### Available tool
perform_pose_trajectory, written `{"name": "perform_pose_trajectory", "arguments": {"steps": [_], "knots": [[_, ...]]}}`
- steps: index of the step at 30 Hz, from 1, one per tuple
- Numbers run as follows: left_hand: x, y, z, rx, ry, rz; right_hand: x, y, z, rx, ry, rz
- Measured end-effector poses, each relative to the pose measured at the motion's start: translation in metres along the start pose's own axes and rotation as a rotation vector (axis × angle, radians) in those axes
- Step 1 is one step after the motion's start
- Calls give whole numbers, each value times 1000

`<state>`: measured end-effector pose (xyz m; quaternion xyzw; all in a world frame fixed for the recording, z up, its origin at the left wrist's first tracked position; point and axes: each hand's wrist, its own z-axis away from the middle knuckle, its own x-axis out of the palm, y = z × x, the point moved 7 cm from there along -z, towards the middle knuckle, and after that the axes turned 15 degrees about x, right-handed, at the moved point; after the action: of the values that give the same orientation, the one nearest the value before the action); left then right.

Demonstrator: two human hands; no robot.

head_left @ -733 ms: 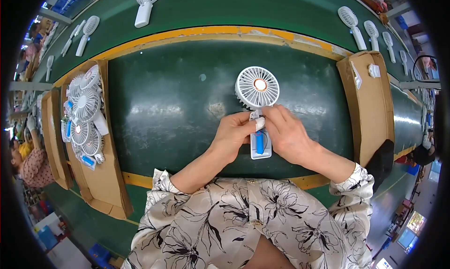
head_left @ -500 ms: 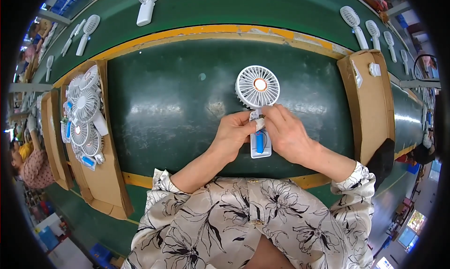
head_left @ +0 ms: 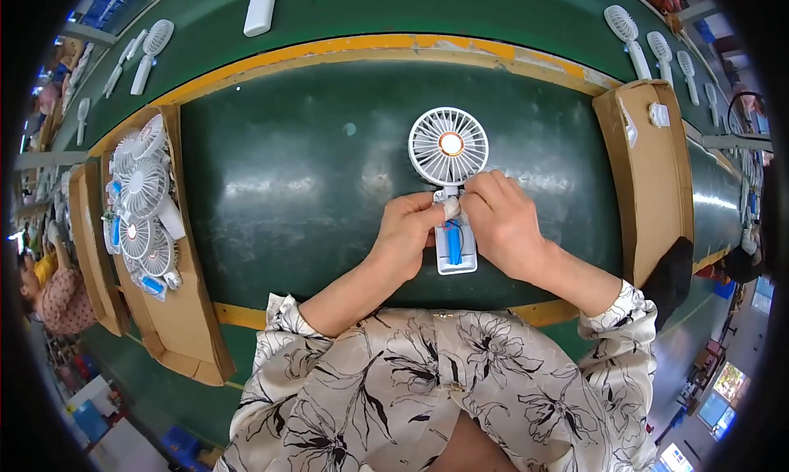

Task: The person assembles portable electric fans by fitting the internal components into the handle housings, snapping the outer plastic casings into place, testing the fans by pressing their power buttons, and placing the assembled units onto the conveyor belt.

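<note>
A white fan [head_left: 427, 156] is lying over the worktop [head_left: 312, 250] between both hands, its long axis running away from the person. The left hand [head_left: 401, 235] is pinching the handle's [head_left: 468, 267] top in a narrow grip; the right hand [head_left: 505, 224] is bunching opposite, equally near, its hold hidden. A blue battery [head_left: 454, 246] is showing inside.

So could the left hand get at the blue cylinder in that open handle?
Probably yes: the left hand holds the white handle close by, and the blue cylinder lies mostly uncovered.
</note>
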<state>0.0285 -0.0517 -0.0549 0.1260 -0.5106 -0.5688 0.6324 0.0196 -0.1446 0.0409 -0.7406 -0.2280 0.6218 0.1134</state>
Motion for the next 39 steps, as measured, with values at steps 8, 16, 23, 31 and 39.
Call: {"name": "perform_pose_trajectory", "arguments": {"steps": [8, 16, 23, 31, 39], "knots": [[4, 5, -8, -99, -122, 31, -4, 3, 0, 1, 24, -45], [-1, 28, -5, 228, -18, -60, -15, 11, 2, 156, 127, -315], [-3, 42, -6, 337, -14, -43, -17, 11, 14, 201, 201, -548], [1, 36, -8, 180, -17, 37, -50, 43, 22, 239, 304, -357], [-1, 18, -9, 68, -56, 71, -181, 224, 34, 772, 395, 296]]}}
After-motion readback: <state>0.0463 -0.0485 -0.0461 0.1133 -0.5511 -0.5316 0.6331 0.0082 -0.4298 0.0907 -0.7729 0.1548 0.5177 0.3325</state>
